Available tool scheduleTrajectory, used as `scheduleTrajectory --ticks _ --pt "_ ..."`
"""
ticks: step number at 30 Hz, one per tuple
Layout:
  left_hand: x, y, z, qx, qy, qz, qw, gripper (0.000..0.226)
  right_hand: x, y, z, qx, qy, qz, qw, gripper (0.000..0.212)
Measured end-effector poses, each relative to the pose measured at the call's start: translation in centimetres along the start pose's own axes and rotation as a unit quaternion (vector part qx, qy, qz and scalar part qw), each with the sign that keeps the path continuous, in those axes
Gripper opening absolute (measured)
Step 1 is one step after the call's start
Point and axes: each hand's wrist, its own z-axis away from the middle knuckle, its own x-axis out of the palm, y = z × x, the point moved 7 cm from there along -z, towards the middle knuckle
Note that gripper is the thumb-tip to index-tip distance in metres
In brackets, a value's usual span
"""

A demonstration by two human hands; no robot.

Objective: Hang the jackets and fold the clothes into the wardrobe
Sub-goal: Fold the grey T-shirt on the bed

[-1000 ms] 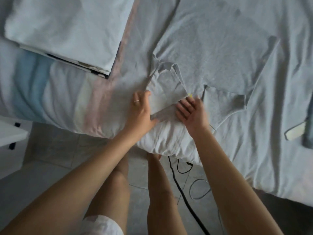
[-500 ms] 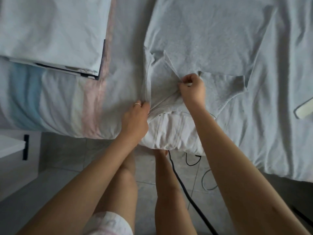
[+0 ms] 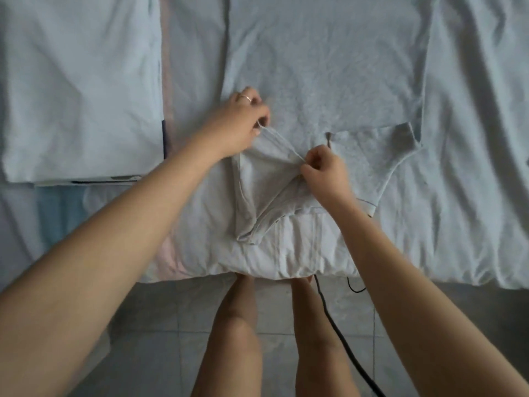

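A light grey t-shirt (image 3: 329, 67) lies spread flat on the bed, its sleeves towards me. My left hand (image 3: 237, 121) pinches the hem of the near left sleeve (image 3: 266, 170) and lifts it off the bed. My right hand (image 3: 326, 164) pinches the same hem a little lower and to the right. The cloth stretches taut between the two hands. The other sleeve (image 3: 378, 150) lies flat to the right.
A folded pale garment (image 3: 80, 87) lies on the bed at the left, on top of another folded piece. The bed's rumpled sheet (image 3: 472, 167) spreads to the right. A black cable (image 3: 337, 336) runs over the tiled floor by my legs.
My left hand left the bed's edge and moved up to pinch the sleeve hem. My right hand moved down and right with the hem. The sleeve now stretches between them.
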Motion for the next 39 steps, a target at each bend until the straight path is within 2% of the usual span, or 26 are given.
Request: scheduleTrajectory --ticks 4,6,9,12,14,16,20,23,25,27,28,30,31,35,39 --pt "-1.5 -0.4 -1.7 0.044 -0.093 -0.015 0.995 0.016 0.5 0.0 -0.2 0.009 -0.001 0.030 1.000 0.013" --pt "-1.8 -0.4 -1.7 0.051 -0.107 0.027 0.993 0.014 0.6 -0.4 -0.2 -0.003 0.009 0.050 0.999 0.011" --pt "-2.0 -0.6 -1.8 0.027 -0.076 0.148 0.986 0.010 0.2 -0.1 0.0 0.008 0.072 -0.043 0.996 0.020" --pt "-1.4 -1.5 -2.4 0.000 -0.030 0.174 0.984 0.011 -0.3 0.6 0.1 0.035 0.120 -0.160 0.979 0.027" --pt "-0.9 -1.7 -2.3 -0.012 -0.004 0.197 0.980 0.012 -0.8 0.3 0.1 0.027 0.133 -0.159 0.978 0.027" --pt "-0.3 -1.7 -2.2 -0.014 0.027 0.208 0.978 0.012 -1.4 0.0 -0.1 0.010 0.145 -0.109 0.983 0.023" --pt "-0.6 -0.7 -1.6 0.003 0.104 0.164 0.981 0.020 -2.0 0.2 -0.7 0.014 0.144 -0.021 0.989 0.012" --pt "-1.0 1.0 0.3 0.037 0.211 -0.008 0.977 0.027 -1.6 0.0 -0.7 -0.002 0.146 0.058 0.988 0.023" --pt "-0.2 2.4 2.5 0.060 0.243 -0.076 0.965 0.032 -1.5 -0.8 0.0 -0.027 0.198 0.131 0.971 0.032" --pt "2.3 2.9 4.5 0.074 0.189 -0.128 0.971 0.052 -0.4 -2.6 0.8 -0.129 0.234 0.241 0.933 0.044" --pt "3.9 2.8 5.3 0.070 0.147 -0.153 0.975 0.064 0.8 -3.3 1.0 -0.196 0.211 0.290 0.913 0.050" --pt "6.3 2.0 6.7 0.053 0.076 -0.186 0.978 0.079 3.9 -3.1 1.1 -0.312 0.101 0.382 0.864 0.057" --pt "7.2 1.4 7.3 0.047 0.051 -0.195 0.978 0.082 4.6 -2.5 0.9 -0.337 0.057 0.412 0.845 0.058" --pt "9.5 -0.5 11.1 0.045 -0.015 -0.216 0.975 0.084 3.2 -0.3 -1.8 -0.287 -0.006 0.478 0.830 0.076" --pt "9.3 -1.0 14.7 0.008 -0.014 -0.166 0.986 0.080 2.0 -0.8 -2.1 -0.275 -0.002 0.471 0.838 0.079"
